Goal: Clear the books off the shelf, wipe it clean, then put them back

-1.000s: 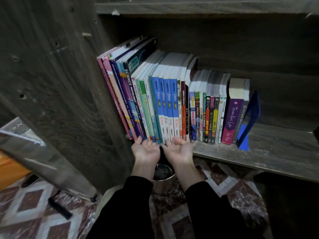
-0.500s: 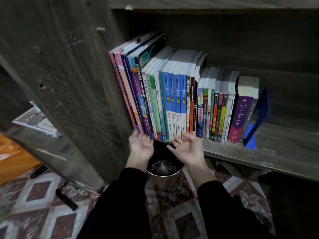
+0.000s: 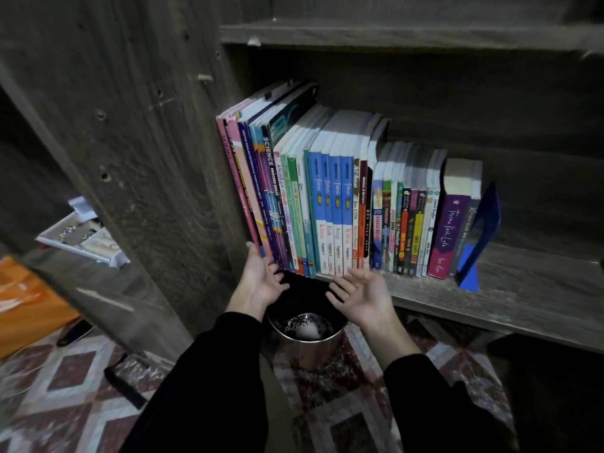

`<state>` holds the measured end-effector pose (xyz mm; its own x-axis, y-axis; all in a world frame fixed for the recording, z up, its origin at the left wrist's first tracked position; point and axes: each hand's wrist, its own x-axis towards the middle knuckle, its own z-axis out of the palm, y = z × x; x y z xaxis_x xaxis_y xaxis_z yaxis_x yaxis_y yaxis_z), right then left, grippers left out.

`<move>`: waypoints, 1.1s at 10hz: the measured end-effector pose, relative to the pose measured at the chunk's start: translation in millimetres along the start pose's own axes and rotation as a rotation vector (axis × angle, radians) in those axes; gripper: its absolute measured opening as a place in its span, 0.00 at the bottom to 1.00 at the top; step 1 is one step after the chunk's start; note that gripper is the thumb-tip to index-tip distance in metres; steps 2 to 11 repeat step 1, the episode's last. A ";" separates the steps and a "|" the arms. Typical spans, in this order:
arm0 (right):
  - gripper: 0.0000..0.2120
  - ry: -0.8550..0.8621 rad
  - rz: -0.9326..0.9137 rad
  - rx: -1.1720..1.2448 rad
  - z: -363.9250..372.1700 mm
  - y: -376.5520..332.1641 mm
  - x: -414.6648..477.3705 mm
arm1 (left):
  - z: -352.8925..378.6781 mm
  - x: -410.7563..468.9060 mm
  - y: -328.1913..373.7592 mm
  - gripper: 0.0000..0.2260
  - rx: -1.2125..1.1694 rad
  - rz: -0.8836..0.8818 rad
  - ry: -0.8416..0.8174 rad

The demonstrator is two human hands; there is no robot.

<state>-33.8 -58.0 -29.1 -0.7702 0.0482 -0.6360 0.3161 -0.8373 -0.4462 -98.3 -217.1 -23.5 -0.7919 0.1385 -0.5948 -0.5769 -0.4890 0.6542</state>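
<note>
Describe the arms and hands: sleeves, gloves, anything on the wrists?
The left sleeve and right sleeve are long, black and plain, and end at the wrists. The left hand and right hand are bare: no gloves, and no rings, watch or markings visible in this view.

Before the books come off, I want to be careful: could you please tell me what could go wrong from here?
The tall colourful books at the row's left lean sideways; pulling some out may let their neighbours topple.
The shiny metal bucket stands right below the open left hand and right hand, so a slipped book could drop into it.
The blue bookend props only the right end and may tip.
</note>
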 end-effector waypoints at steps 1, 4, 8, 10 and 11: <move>0.11 0.042 0.006 -0.037 -11.9 -8.2 -5.7 | 12.2 -0.4 -10.3 0.34 -0.019 0.010 0.077; 0.11 0.042 0.006 -0.037 -11.9 -8.2 -5.7 | 12.2 -0.4 -10.3 0.34 -0.019 0.010 0.077; 0.11 0.042 0.006 -0.037 -11.9 -8.2 -5.7 | 12.2 -0.4 -10.3 0.34 -0.019 0.010 0.077; 0.11 0.042 0.006 -0.037 -11.9 -8.2 -5.7 | 12.2 -0.4 -10.3 0.34 -0.019 0.010 0.077; 0.11 0.042 0.006 -0.037 -11.9 -8.2 -5.7 | 12.2 -0.4 -10.3 0.34 -0.019 0.010 0.077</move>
